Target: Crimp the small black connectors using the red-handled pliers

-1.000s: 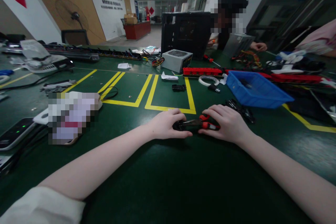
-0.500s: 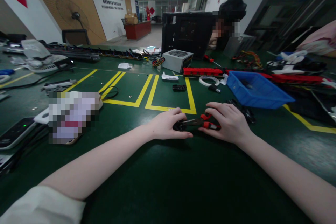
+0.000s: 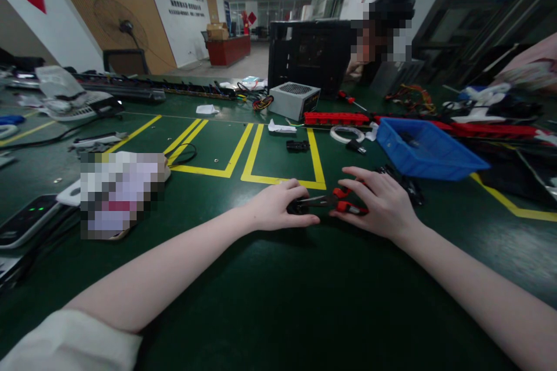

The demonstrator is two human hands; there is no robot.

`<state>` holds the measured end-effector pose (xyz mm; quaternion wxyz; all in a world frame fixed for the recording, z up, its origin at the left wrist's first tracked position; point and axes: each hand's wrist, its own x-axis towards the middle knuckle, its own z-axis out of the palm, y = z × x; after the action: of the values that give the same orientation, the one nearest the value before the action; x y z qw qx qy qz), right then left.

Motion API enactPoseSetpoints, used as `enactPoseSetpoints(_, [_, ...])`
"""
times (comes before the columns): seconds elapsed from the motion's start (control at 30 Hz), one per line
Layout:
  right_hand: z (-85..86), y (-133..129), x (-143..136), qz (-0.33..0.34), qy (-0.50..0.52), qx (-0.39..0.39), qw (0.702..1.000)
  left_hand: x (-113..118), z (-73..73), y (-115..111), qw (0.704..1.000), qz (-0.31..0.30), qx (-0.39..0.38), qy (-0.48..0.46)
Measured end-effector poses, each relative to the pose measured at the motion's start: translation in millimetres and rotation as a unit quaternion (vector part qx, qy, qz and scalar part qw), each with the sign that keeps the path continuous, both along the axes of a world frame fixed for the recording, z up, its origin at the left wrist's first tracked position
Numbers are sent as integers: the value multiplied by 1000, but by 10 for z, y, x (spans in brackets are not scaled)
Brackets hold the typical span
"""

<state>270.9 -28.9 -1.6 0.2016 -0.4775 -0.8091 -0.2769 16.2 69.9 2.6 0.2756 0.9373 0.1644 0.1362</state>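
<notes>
My left hand (image 3: 278, 206) is closed on a small black part (image 3: 296, 206), which its fingers partly cover. Red-handled pliers (image 3: 348, 207) lie between the hands, their jaws pointing left and reaching the black part. Around the red handles, my right hand (image 3: 376, 200) has its thumb below and its fingers above. Both hands are just in front of a yellow tape outline (image 3: 282, 180) on the green table (image 3: 270, 301). Inside that outline sits another small black part (image 3: 297, 146).
A blue bin (image 3: 430, 153) stands at the right, beside black parts (image 3: 411, 188). Behind are a grey power supply (image 3: 293, 99), a black computer case (image 3: 308, 58) and a red strip (image 3: 335, 118). A phone (image 3: 126, 194) lies left. Another person (image 3: 387, 17) is across the table.
The fingers of my right hand have spread slightly on the pliers' handles. My left hand has barely moved. Across the table, the other person's head has shifted slightly right.
</notes>
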Motion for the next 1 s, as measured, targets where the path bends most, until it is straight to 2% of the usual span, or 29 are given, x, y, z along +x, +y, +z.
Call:
enactPoseSetpoints(0.1, [-7, 26, 11, 8, 5, -32, 999, 6, -13, -1, 1000, -3, 24, 8])
enactPoseSetpoints(0.27, [-26, 80, 29, 7, 40, -137, 990, 18, -33, -13, 996, -9, 85, -1])
enactPoseSetpoints(0.57, [-31, 113, 60, -4, 88, -213, 973, 42, -60, -35, 994, 1, 112, 3])
enactPoseSetpoints(0.8, [-75, 107, 102, -40, 84, -184, 978, 57, -67, -81, 994, 16, 108, 0])
enactPoseSetpoints(1.0, [-166, 84, 89, -48, 165, -160, 972, 74, -91, -107, 995, 17, 98, -8])
